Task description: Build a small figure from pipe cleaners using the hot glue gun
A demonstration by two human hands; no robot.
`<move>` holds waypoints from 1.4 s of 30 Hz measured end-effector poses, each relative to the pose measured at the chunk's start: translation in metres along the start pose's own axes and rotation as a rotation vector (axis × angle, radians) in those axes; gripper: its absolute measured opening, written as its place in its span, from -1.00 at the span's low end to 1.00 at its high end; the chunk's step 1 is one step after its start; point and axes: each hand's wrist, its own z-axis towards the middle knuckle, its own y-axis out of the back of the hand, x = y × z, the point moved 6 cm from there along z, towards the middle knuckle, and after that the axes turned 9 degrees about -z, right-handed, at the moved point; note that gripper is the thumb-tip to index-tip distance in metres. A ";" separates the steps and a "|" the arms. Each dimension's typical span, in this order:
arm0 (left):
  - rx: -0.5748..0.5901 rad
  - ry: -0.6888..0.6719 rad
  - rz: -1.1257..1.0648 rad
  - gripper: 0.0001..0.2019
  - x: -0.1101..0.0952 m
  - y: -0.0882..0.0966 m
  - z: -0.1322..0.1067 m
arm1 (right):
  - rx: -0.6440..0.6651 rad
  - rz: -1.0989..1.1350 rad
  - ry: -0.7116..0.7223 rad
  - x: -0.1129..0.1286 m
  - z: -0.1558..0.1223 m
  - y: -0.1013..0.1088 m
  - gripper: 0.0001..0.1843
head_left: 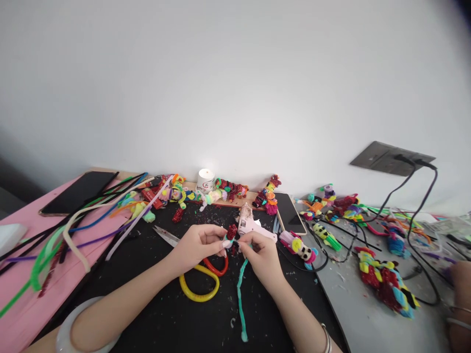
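Note:
My left hand [206, 241] is closed in a pinch around a small red, glittery pipe-cleaner piece [231, 231] with a bit of teal at its base. Close beside it, my right hand [260, 252] pinches the upper end of a teal pipe cleaner [241, 299], whose long tail hangs down over the black mat [176, 323]. Both sets of fingertips nearly meet at the piece. Just behind them lies a pale pink glue gun [253, 226]. Scissors with yellow and red handles [199, 289] lie partly under my left hand and wrist.
Loose pipe cleaners [79, 235] and a dark phone [79, 193] cover the pink board at left. Pipe-cleaner figures [270, 193], a white paper cup [205, 180] and another phone [290, 213] line the back. More figures [384, 282] and black cables [415, 220] lie right, near another person's hand [461, 279].

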 end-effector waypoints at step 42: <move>-0.106 0.008 -0.411 -0.79 0.001 0.020 0.010 | -0.146 -0.229 -0.026 -0.023 0.013 0.025 -0.71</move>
